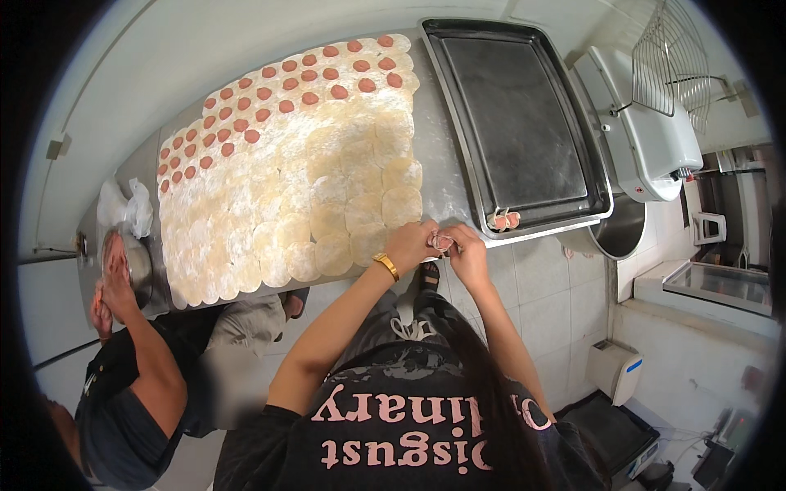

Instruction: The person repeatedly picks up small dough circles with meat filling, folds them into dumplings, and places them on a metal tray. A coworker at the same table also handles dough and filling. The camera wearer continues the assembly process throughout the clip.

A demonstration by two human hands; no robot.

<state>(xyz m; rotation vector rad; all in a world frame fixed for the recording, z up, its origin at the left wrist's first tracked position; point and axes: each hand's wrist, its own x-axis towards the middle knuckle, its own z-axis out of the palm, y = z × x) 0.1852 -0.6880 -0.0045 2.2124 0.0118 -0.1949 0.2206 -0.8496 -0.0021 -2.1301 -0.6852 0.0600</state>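
My left hand (411,244), with a gold watch on its wrist, and my right hand (467,254) meet at the table's near edge. Between their fingertips is a dumpling (442,242), its pale wrapper gathered around pink filling. Just left of my hands lies a broad spread of floury round dumpling wrappers (311,196), overlapping in rows. Small pink meat portions (286,106) dot the far and left rows. To the right, a few filled dumplings (503,219) rest in the near left corner of a large dark baking tray (516,114).
At the left a co-worker's hands (116,290) are over a metal bowl (139,266), beside a clear plastic bag (135,209). A white machine (639,131) with a wire guard (671,61) stands right of the tray. Below it is a steel mixing bowl (626,233).
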